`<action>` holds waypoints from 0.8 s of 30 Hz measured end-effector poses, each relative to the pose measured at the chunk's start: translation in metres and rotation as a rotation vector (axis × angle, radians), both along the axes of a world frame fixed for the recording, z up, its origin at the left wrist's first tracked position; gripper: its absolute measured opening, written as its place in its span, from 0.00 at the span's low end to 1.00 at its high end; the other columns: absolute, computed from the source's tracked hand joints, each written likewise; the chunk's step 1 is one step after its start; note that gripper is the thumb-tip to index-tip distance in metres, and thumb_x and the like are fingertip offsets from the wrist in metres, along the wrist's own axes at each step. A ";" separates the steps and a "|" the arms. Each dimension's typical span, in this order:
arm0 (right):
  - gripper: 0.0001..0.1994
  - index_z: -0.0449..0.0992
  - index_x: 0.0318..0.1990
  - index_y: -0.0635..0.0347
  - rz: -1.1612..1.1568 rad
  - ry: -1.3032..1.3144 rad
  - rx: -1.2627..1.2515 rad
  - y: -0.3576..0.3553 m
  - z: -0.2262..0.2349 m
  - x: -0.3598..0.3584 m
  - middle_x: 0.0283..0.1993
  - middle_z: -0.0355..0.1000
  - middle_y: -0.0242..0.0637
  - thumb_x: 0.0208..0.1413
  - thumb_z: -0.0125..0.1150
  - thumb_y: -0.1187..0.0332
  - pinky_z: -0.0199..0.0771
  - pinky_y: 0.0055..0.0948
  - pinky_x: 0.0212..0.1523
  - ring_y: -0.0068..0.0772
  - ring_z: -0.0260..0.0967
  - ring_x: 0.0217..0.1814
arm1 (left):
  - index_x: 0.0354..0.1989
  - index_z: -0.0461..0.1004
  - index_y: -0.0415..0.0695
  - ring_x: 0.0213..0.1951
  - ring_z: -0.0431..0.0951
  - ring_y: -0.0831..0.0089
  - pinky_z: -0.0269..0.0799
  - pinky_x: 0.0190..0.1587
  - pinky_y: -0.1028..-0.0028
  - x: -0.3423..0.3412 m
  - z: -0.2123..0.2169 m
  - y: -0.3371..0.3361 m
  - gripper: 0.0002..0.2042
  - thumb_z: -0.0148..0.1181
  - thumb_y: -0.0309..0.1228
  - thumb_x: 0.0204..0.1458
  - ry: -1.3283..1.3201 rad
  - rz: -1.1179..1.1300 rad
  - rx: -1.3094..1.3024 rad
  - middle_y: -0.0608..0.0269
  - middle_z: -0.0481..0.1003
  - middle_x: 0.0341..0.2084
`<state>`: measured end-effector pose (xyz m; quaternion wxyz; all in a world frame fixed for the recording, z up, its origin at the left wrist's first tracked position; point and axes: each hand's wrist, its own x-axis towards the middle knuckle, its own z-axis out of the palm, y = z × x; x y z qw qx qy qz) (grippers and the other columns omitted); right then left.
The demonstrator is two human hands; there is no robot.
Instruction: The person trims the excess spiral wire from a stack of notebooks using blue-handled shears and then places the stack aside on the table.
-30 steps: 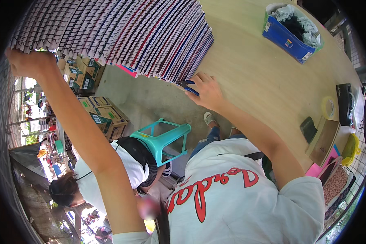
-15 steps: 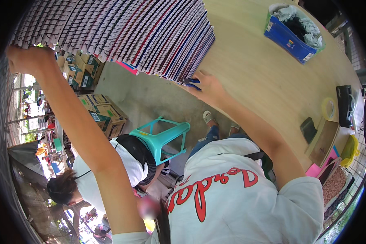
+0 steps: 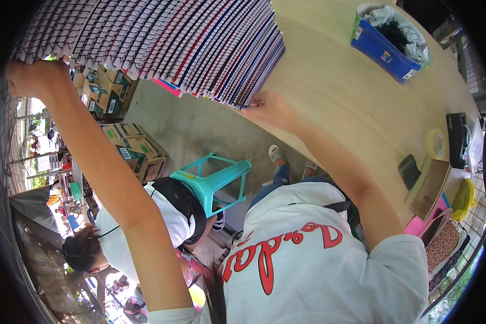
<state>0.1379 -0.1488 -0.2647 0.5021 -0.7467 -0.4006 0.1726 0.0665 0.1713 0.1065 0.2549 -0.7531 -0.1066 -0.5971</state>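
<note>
A tall stack of spiral-bound notebooks (image 3: 173,46) fills the upper left, its wire-bound edges turned toward me. At the stack's far left end my left hand (image 3: 38,78) is closed in a fist against the lower edge; its grip is hidden. My right hand (image 3: 270,110) is at the near right corner of the stack, beside the table edge. Its fingers are curled closed, somewhat blurred, around what were blue-handled pliers a moment ago; the tool is now almost wholly covered by the hand.
The wooden table (image 3: 329,97) holds a blue box (image 3: 389,51) of scraps, clear tape (image 3: 435,146) and a black case (image 3: 457,140). Below are a turquoise stool (image 3: 213,181) and cartons (image 3: 135,148). Another person (image 3: 162,210) bends over at lower left.
My right hand's fingers have closed further, and the blue handles that showed earlier have gone from sight. My left hand has hardly moved at the stack's end.
</note>
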 end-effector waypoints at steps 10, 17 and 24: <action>0.19 0.75 0.39 0.60 -0.142 -0.268 -0.005 -0.013 -0.018 -0.023 0.38 0.73 0.42 0.46 0.69 0.55 0.71 0.43 0.38 0.43 0.73 0.42 | 0.58 0.62 0.30 0.54 0.68 0.55 0.76 0.53 0.62 0.005 -0.012 -0.052 0.22 0.49 0.16 0.51 -0.052 0.101 -0.246 0.37 0.59 0.55; 0.16 0.76 0.39 0.61 -0.091 -0.285 0.027 -0.001 -0.028 -0.022 0.35 0.74 0.41 0.48 0.68 0.59 0.72 0.41 0.37 0.41 0.74 0.38 | 0.46 0.68 0.32 0.50 0.75 0.61 0.75 0.50 0.71 -0.007 0.002 0.009 0.27 0.73 0.19 0.35 -0.097 0.117 -0.005 0.51 0.71 0.50; 0.16 0.81 0.40 0.62 0.159 0.590 -0.212 -0.001 -0.003 0.019 0.33 0.78 0.42 0.48 0.69 0.60 0.74 0.37 0.37 0.34 0.77 0.37 | 0.57 0.64 0.31 0.52 0.71 0.52 0.75 0.52 0.61 0.014 -0.009 -0.041 0.23 0.55 0.21 0.49 -0.083 0.139 -0.118 0.38 0.63 0.54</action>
